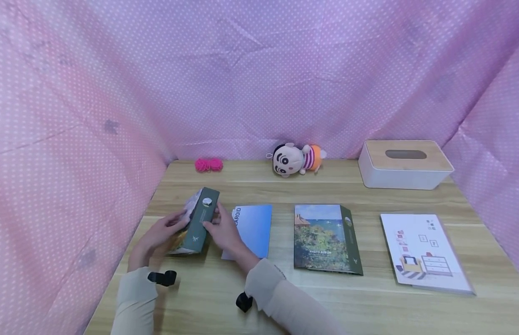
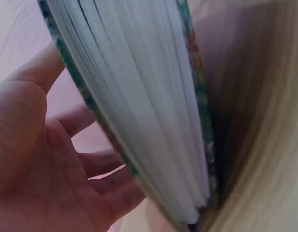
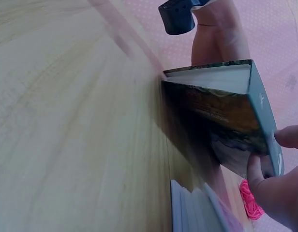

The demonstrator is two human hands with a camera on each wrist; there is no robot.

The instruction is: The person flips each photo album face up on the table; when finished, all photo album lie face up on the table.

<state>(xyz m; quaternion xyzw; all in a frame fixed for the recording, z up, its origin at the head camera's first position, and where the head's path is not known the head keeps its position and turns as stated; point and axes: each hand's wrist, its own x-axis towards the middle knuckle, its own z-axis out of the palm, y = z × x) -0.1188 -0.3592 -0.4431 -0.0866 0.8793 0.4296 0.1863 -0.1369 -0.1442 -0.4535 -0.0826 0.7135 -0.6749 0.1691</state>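
Observation:
A photo album [image 1: 202,223] with a dark green spine and a painted landscape cover stands spine up on the table at the left, its covers spread slightly. My left hand [image 1: 161,234] rests its fingers against the album's left cover; the left wrist view shows the open palm [image 2: 30,159] beside the white page block [image 2: 134,106]. At the spine's right edge, my right hand [image 1: 226,232] pinches the album, with fingers on both the spine and the cover in the right wrist view. A blue book [image 1: 255,230] lies partly under my right hand and wrist.
Another photo album [image 1: 322,237] lies at centre right, and a white illustrated book [image 1: 427,256] farther right. Along the back are a pink yarn bundle [image 1: 208,164], a plush doll [image 1: 295,159] and a tissue box [image 1: 403,170]. A pink dotted curtain [image 1: 259,83] encloses the wooden table [image 1: 201,298].

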